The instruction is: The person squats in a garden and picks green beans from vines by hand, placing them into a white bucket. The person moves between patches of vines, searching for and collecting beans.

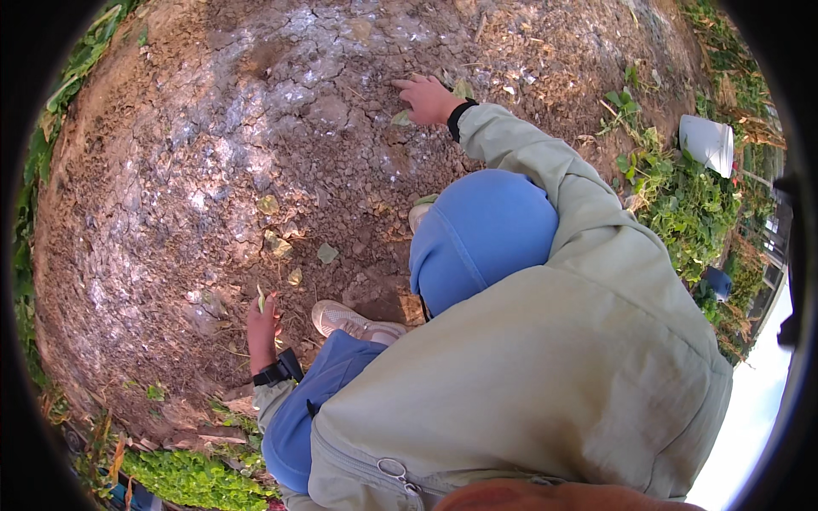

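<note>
My left hand (262,322), with a black watch on its wrist, is low over the soil at the left and pinches a thin pale green leaf or pod (261,299). My right hand (429,99) reaches to the cracked brown soil (307,121) at the upper middle. Its index finger is stretched out and the others are bent; I see nothing held in it, though the palm is hidden. A pale green leaf (401,118) lies beside that hand. Between the hands lie a grey-green leaf (328,253) and dry yellowish leaves (278,244).
My blue-clad knees (486,230) and a light shoe (342,317) are close to the soil. A white plastic bucket (706,145) lies tilted among green vines (684,211) at the right. A blue container (718,283) is farther down. Bright green plants (192,479) border the lower left.
</note>
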Available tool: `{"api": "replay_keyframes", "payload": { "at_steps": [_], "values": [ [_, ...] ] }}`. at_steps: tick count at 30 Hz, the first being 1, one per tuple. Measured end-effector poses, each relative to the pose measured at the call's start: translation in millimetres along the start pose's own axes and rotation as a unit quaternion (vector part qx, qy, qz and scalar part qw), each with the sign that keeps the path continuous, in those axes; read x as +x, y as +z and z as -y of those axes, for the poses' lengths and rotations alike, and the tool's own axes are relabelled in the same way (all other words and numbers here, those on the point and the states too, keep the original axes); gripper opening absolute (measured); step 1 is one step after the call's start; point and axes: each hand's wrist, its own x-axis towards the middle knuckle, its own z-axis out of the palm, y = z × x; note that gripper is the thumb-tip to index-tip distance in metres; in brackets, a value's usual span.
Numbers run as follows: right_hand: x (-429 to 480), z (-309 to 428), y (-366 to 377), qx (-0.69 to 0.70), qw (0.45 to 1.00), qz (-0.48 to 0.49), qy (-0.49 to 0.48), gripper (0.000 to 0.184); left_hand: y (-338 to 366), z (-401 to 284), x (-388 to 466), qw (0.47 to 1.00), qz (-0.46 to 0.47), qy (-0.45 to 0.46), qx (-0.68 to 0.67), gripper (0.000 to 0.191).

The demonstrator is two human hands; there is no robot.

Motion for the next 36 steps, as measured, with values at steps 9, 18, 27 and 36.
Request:
{"api": "replay_keyframes", "payload": {
  "at_steps": [9, 18, 27, 36],
  "values": [
    [5.3, -7.6, 0.5, -0.011, 0.999, 0.042, -0.005, 0.041, -1.5, 4.1, 1.5, 1.0, 0.011, 0.01, -0.02, 0.029],
    [-5.3, -12.2, 12.8, 0.062, 0.996, -0.033, 0.057, 0.043, -0.2, 7.1, 4.6, 0.999, -0.018, 0.004, 0.032, 0.029],
    [10.9, -26.8, 27.0, 0.287, 0.935, -0.136, 0.158, 0.037, -18.9, 55.8, 34.0, 0.999, -0.04, -0.002, 0.02, 0.025],
    [22.6, -14.7, 19.1, 0.267, 0.95, -0.107, 0.12, 0.034, -7.7, 63.0, 38.0, 0.998, -0.05, 0.025, -0.017, 0.026]
  ]
}}
